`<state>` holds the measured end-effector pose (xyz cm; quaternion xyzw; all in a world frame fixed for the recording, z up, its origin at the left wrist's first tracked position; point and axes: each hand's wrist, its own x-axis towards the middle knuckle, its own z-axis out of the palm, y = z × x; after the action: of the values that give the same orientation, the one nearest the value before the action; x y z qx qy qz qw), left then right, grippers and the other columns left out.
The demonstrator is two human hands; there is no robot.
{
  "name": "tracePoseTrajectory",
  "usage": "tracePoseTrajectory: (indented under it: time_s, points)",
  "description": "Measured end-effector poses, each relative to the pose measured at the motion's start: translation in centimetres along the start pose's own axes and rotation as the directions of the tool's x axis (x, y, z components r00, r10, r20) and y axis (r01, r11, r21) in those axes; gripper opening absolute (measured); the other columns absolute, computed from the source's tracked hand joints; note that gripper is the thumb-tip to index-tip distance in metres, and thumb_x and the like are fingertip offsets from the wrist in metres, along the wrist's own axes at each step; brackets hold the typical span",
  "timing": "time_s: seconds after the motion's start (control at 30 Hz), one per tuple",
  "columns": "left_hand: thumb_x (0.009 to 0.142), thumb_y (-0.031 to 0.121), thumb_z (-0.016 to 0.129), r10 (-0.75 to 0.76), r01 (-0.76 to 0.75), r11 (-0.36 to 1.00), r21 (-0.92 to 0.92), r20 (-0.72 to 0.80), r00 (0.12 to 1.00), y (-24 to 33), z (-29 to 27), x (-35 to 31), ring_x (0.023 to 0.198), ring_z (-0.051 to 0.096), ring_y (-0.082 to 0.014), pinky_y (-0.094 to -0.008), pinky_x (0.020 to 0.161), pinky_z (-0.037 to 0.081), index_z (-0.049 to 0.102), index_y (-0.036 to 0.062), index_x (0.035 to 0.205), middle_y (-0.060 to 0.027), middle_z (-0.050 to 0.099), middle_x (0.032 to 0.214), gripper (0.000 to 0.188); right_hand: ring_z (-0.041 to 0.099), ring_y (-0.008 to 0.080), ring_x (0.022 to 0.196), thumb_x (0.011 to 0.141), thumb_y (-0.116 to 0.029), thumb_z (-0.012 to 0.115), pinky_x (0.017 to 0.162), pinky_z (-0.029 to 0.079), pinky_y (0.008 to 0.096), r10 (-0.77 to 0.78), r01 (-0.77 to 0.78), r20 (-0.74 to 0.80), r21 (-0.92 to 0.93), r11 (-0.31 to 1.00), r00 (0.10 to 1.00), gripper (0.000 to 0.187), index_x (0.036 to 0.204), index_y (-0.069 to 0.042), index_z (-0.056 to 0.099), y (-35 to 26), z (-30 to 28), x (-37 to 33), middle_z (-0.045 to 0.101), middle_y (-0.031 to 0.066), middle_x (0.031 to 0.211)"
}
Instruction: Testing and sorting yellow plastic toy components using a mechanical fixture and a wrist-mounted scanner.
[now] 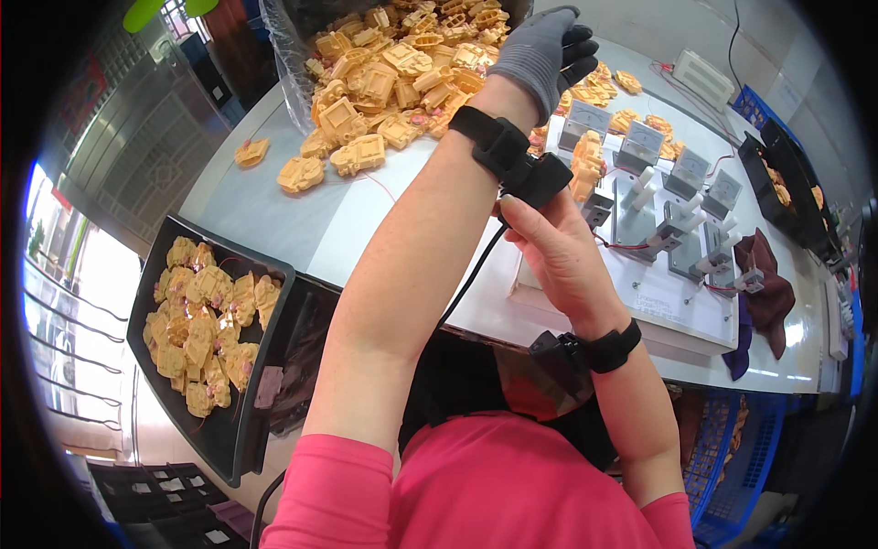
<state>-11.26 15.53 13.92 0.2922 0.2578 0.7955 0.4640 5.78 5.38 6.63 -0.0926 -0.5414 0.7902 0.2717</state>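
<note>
My left hand (538, 57), in a grey glove with dark fingertips, reaches over the heap of yellow-orange moulded plastic parts (380, 82). Its fingers are apart, with nothing seen in them. Around that wrist runs a black strap carrying a small black box-like device (541, 179). My bare right hand (564, 263) grips this device from below, thumb on its near side; the other fingers are mostly hidden. A black cable (474, 274) hangs down from there. Just beyond, a yellow-orange part (587, 165) stands upright at a white test fixture (631, 293) with several meters (643, 142) and clamps.
At the left, a black tray (261, 366) holds more such parts. A few loose parts (300, 174) lie on the table (274, 210). Right of the fixture are a dark red cloth (766, 293) and black bins (777, 197). Blue crates (741, 467) stand below.
</note>
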Motion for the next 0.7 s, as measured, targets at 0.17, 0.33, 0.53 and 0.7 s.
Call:
tracePoseTrajectory:
  time_s: [0.17,0.33,0.53,0.7]
  points:
    - [0.094,0.018,0.058,-0.127,0.157,0.932,-0.326,0.112,0.986,0.1,0.1,-0.2,0.078,0.062,-0.0215,-0.0365,0.074,0.057,0.058,0.0056,0.088,-0.0072,0.061,0.081,0.014,0.054,0.0089,0.105,0.089,-0.023,0.074,0.081,0.042,0.0256,0.012,-0.013,0.016,0.022,1.000,1.000,0.057,0.136,-0.010,0.044,0.1,-0.8,0.8,0.059,-0.0011,0.120]
    - [0.093,0.009,0.055,-0.214,0.224,0.862,-0.455,0.076,0.974,0.8,-1.8,-0.2,0.077,0.062,-0.0223,-0.0333,0.072,0.055,0.059,0.0005,0.090,-0.0087,0.061,0.080,0.009,0.054,0.0091,0.105,0.090,-0.020,0.072,0.083,0.042,0.0261,0.104,-0.116,0.072,0.181,0.977,0.992,0.052,0.134,-0.014,0.047,1.7,-0.7,2.0,0.059,-0.0022,0.122]
    - [0.090,0.016,0.055,-0.149,0.302,0.727,-0.616,0.288,0.946,-1.5,0.3,2.8,0.067,0.053,-0.0239,-0.0390,0.070,0.047,0.052,0.0107,0.073,-0.0048,0.054,0.066,0.019,0.054,0.0179,0.121,0.092,-0.009,0.065,0.102,0.042,0.0366,0.022,-0.038,0.088,0.185,0.982,0.996,0.051,0.139,-0.009,0.044,1.1,-2.9,2.3,0.056,0.0047,0.133]
    - [0.096,0.018,0.052,-0.207,0.238,0.961,-0.142,0.201,0.957,0.0,3.9,3.5,0.076,0.065,-0.0318,-0.0454,0.077,0.059,0.055,0.0002,0.083,-0.0162,0.062,0.076,0.022,0.054,0.0134,0.117,0.091,-0.014,0.069,0.097,0.042,0.0352,0.004,-0.015,0.066,0.158,0.987,0.998,0.050,0.136,-0.011,0.048,-0.6,-2.1,3.6,0.058,-0.0001,0.130]
